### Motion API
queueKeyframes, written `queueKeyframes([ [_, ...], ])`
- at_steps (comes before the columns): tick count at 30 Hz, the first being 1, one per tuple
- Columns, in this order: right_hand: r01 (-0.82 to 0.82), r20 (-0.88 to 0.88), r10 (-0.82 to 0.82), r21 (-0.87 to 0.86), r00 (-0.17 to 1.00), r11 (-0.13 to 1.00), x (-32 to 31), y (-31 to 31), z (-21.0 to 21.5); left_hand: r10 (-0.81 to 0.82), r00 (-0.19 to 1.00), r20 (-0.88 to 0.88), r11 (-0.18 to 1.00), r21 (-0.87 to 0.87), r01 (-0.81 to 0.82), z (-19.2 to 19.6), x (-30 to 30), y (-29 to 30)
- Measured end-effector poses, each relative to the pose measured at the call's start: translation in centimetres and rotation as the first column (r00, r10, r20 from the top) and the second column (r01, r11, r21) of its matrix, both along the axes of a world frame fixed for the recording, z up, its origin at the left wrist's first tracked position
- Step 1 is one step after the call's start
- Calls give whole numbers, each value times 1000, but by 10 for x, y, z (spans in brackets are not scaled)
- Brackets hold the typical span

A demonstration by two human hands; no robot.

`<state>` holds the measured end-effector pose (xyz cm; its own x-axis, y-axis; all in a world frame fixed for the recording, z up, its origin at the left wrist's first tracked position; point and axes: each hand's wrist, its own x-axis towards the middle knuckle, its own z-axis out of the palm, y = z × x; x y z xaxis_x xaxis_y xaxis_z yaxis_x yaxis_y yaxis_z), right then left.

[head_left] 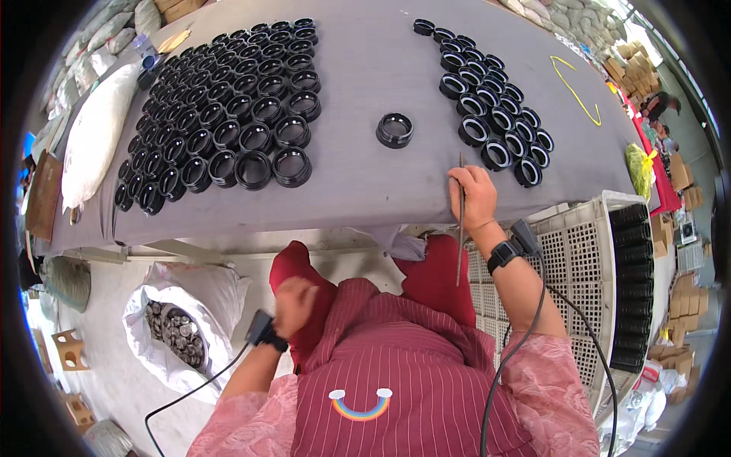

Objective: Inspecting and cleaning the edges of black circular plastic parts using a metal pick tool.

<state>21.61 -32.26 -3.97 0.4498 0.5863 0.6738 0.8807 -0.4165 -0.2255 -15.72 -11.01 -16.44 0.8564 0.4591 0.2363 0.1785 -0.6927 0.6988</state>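
Observation:
My right hand [474,196] rests at the table's near edge, its fingers closed round a long thin dark rod [461,255] that tapers toward one end. Ahead and to the left of it, one black ring [394,130] lies apart on the grey tablecloth. Further right sits a cluster of black rings with pale inner rims [496,154]. Rows of several glossy black rings [255,139] fill the left side. Over my lap hovers my left hand [294,306], below the table edge and away from the rings; its fingers are smeared by motion.
A white sack of small shiny round pieces [177,333] stands on the floor at left. Black parts are stacked in a pale plastic crate [582,263] at right. A stuffed white bag [99,137] and a yellow strap [576,91] lie on the table. Cables run from both wrists.

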Motion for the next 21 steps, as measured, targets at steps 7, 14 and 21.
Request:
queueKeyframes([
  [7, -7, -42, 6, -14, 999, 1000, 6, 2, 1, -361, 17, -932, 684, -253, 685, -127, 130, -67],
  [14, -134, -511, 204, 171, 835, 976, 20, -15, 3, -426, -16, -904, 721, -351, 597, -152, 125, -92],
  [21, 50, -841, 306, 365, 446, 930, 3, -42, 19, -513, -63, -856, 719, -468, 514, -148, 137, -103],
])
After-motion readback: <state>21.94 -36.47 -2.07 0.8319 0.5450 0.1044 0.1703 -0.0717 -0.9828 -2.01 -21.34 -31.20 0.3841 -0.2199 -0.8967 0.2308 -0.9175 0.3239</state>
